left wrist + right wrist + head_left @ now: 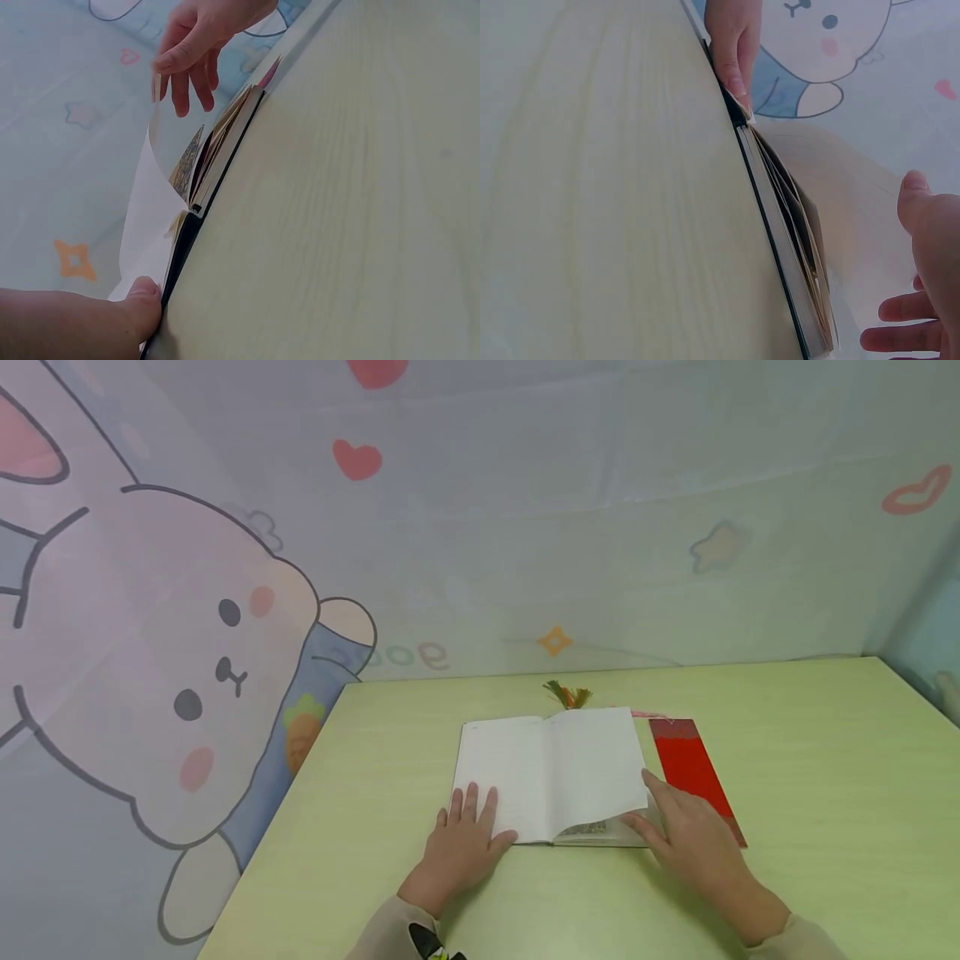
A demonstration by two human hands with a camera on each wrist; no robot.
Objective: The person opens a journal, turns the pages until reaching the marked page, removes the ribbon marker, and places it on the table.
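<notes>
An open notebook (pixel 504 760) with faint ruled pages lies on the table. My left hand (pixel 467 847) rests with fingers spread on the lower part of its left page, thumb by the bottom edge. My right hand (pixel 693 835) pinches the outer edge of a lifted white page (pixel 596 768) between thumb and index finger; its other fingers hang loose in the left wrist view. Beneath that page a patterned picture (pixel 587 828) shows partly. In the right wrist view, the stacked leaves (pixel 799 217) fan slightly above the dark cover; the left hand (pixel 733 49) is beyond.
A red strip (pixel 693 768) lies along the notebook's right side, partly behind the right hand. A green and orange tassel (pixel 567 695) and a pink cord (pixel 651 715) stick out at the top. The pale table (pixel 825 777) meets a printed cloth backdrop (pixel 480 543).
</notes>
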